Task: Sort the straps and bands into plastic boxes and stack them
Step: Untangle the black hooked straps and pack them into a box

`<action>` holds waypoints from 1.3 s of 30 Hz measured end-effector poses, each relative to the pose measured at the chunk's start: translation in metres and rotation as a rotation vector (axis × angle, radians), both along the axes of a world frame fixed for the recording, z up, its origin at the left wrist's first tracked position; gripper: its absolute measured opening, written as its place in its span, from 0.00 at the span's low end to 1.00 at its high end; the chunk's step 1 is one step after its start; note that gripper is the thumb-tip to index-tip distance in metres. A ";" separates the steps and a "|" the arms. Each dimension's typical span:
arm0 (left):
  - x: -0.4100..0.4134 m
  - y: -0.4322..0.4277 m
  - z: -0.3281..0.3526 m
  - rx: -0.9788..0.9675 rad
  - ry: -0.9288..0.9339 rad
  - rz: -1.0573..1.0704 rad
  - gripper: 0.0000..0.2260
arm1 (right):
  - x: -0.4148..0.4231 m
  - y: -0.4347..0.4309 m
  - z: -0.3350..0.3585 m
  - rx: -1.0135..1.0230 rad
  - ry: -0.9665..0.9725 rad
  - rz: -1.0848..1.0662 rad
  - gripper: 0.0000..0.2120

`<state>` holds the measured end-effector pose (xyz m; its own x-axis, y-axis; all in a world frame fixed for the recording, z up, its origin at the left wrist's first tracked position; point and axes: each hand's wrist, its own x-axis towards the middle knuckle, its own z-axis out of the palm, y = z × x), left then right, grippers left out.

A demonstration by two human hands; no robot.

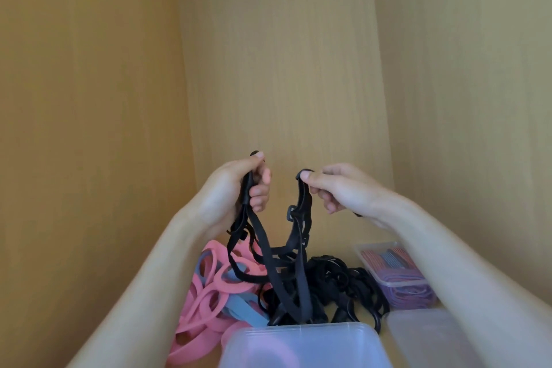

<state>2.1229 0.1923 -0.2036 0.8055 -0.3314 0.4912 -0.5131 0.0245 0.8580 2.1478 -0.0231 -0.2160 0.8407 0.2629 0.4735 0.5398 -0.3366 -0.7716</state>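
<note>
While in both hands, blk straps

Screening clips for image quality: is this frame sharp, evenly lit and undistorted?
Head view: soft, even light, no glare or hard shadows; the left hand, right hand and black straps are fairly sharp; the clear box at the bottom edge is blurred; the wide lens bows the seams of the wooden wall.

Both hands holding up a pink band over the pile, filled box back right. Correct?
No. Head view: the left hand and right hand hold up a black strap, not a pink band. The pink bands lie in the pile; the filled box is back right.
</note>
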 end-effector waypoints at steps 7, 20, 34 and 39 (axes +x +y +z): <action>0.012 0.007 0.000 0.115 -0.142 0.047 0.17 | 0.011 0.001 -0.013 -0.146 -0.006 -0.133 0.19; 0.013 0.002 -0.006 -0.017 -0.129 0.042 0.17 | 0.017 0.004 -0.025 0.148 0.046 0.047 0.18; 0.007 0.004 -0.002 0.127 -0.101 0.419 0.17 | 0.008 0.014 -0.016 0.036 -0.157 -0.169 0.15; 0.004 -0.001 -0.003 0.337 -0.442 0.704 0.08 | 0.004 0.005 -0.011 -0.194 -0.319 -0.313 0.17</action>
<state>2.1267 0.1916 -0.2066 0.6371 -0.0151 0.7706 -0.5996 -0.6379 0.4832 2.1521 -0.0179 -0.2272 0.7147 0.1297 0.6873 0.5888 -0.6418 -0.4912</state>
